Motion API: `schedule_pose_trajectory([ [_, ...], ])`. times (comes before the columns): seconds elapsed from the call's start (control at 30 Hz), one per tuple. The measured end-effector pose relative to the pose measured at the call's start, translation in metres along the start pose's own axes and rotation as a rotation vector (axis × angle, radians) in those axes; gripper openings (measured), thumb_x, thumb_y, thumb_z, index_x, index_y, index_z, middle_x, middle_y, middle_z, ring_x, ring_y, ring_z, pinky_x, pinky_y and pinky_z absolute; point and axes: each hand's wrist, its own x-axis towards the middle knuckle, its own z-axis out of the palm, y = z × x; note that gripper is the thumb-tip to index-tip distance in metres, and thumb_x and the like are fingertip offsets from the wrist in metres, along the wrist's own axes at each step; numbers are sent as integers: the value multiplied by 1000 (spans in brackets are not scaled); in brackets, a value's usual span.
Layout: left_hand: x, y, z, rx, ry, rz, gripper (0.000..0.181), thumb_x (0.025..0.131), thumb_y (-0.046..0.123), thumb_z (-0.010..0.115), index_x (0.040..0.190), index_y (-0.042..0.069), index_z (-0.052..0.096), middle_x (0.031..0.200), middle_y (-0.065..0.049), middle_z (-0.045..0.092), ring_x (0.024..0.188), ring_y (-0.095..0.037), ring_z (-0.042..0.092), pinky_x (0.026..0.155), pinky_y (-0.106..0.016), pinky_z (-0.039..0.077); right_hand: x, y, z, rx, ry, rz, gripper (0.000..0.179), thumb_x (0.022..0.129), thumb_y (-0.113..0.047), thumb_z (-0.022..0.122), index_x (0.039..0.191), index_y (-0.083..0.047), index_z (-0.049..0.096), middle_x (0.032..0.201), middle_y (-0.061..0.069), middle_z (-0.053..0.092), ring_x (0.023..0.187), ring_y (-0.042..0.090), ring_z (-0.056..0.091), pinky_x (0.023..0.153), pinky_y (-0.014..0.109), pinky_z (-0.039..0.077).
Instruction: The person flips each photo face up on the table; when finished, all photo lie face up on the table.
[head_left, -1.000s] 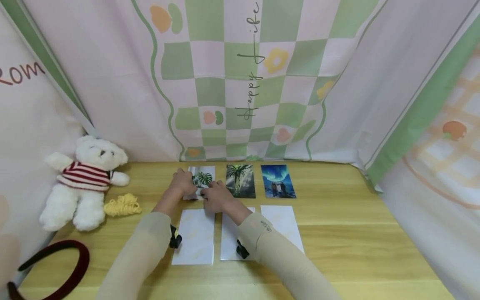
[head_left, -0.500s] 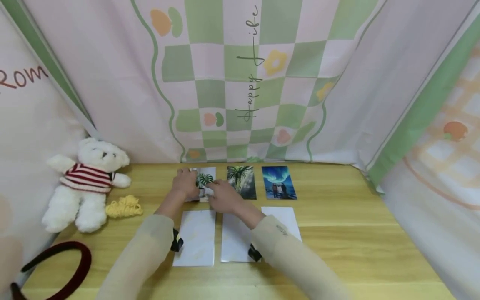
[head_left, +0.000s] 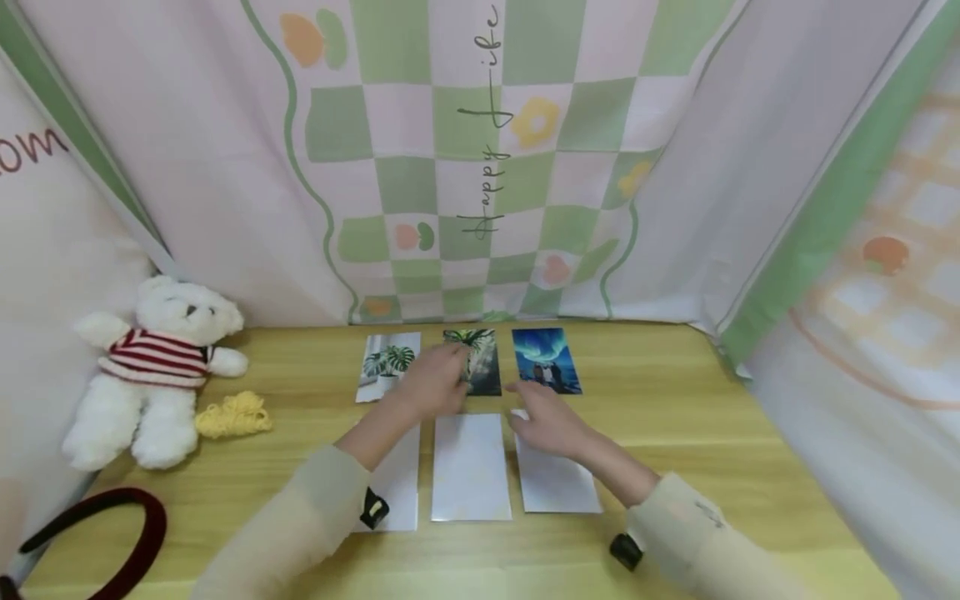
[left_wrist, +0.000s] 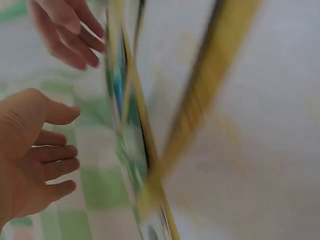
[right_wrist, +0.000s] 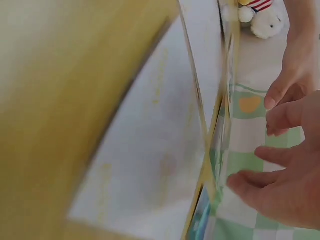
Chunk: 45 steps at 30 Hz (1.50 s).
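Observation:
My left hand (head_left: 437, 382) hovers over the left side of the middle photo (head_left: 486, 371), a plant in light rays, and hides part of it. Its fingers are loosely spread in the left wrist view and hold nothing. The right hand (head_left: 551, 421), also holding nothing, has its fingers apart over the top of the right white card (head_left: 561, 487), close below the aurora photo (head_left: 551, 354). To the left lies a photo of a potted monstera (head_left: 388, 358). Below the photos are a middle white card (head_left: 471, 475) and a left white card (head_left: 397, 492), partly covered by my left forearm.
A white teddy bear (head_left: 161, 367) in a striped sweater sits at the left, beside a bundle of yellow yarn (head_left: 234, 415). A dark red headband (head_left: 142, 533) lies at the front left. A checkered curtain (head_left: 480, 183) hangs behind the wooden table (head_left: 660, 400).
Both hands have let go of the monstera photo and moved right, the left to the middle photo, the right towards the aurora photo. The monstera photo now lies uncovered.

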Motion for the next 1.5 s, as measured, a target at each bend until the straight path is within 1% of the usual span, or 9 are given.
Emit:
schedule_pose_trajectory([
  [0.23, -7, 61, 16, 110, -289, 198, 79, 102, 46, 63, 158, -3, 37, 169, -22, 33, 158, -36, 33, 134, -50, 25, -37, 20, -10, 123, 21, 150, 61, 97, -15, 61, 148, 14, 41, 151, 37, 48, 142, 56, 44, 119, 70, 38],
  [0.33, -8, 73, 24, 185, -393, 219, 90, 100, 58, 60, 161, -3, 31, 171, -23, 26, 161, -35, 26, 136, -46, 21, -48, 22, -12, 224, 25, 252, 63, 98, -16, 60, 149, 13, 38, 155, 39, 41, 145, 58, 39, 120, 71, 35],
  [0.43, -9, 80, 29, 238, -440, 210, 98, 95, 66, 61, 161, 0, 32, 172, -21, 25, 162, -33, 24, 136, -42, 21, -57, 23, -12, 320, 28, 342, 65, 100, -17, 58, 152, 11, 33, 159, 40, 34, 147, 59, 33, 122, 71, 33],
  [0.7, -13, 82, 28, 269, -483, 217, 104, 90, 72, 63, 160, 1, 35, 171, -21, 27, 163, -31, 23, 137, -40, 20, -79, 34, -9, 464, 19, 438, 70, 103, -21, 53, 157, 10, 21, 166, 40, 15, 153, 59, 22, 124, 70, 30],
  [0.93, -14, 86, 32, 270, -494, 216, 98, 91, 71, 64, 157, 2, 42, 170, -18, 32, 162, -30, 26, 137, -38, 19, -87, 36, -7, 494, 34, 458, 72, 103, -22, 53, 159, 9, 21, 166, 39, 18, 154, 56, 23, 126, 68, 28],
  [1.17, -13, 89, 36, 263, -482, 232, 95, 89, 71, 66, 155, 5, 47, 169, -17, 35, 162, -30, 28, 137, -38, 20, -88, 33, -8, 643, 2, 477, 73, 105, -22, 49, 163, 5, 13, 168, 37, 15, 154, 55, 23, 127, 68, 25],
  [1.3, -14, 91, 40, 261, -470, 232, 97, 87, 72, 66, 155, 5, 47, 169, -17, 35, 161, -29, 29, 136, -38, 21, -89, 32, -10, 740, -4, 507, 74, 105, -22, 49, 163, 4, 13, 166, 33, 23, 130, 43, 45, 112, 51, 43],
  [1.43, -14, 93, 42, 276, -452, 233, 100, 85, 74, 66, 155, 5, 47, 168, -16, 36, 161, -28, 30, 136, -37, 22, -88, 35, -11, 850, 11, 539, 72, 105, -21, 48, 163, 4, 13, 148, 24, 39, 106, 23, 44, 93, 33, 38],
  [1.5, -15, 93, 43, 287, -447, 230, 101, 85, 75, 65, 156, 5, 46, 168, -16, 37, 161, -28, 31, 136, -36, 22, -87, 36, -11, 890, 23, 543, 71, 106, -20, 47, 163, 5, 13, 141, 19, 41, 108, 21, 43, 92, 31, 38],
])
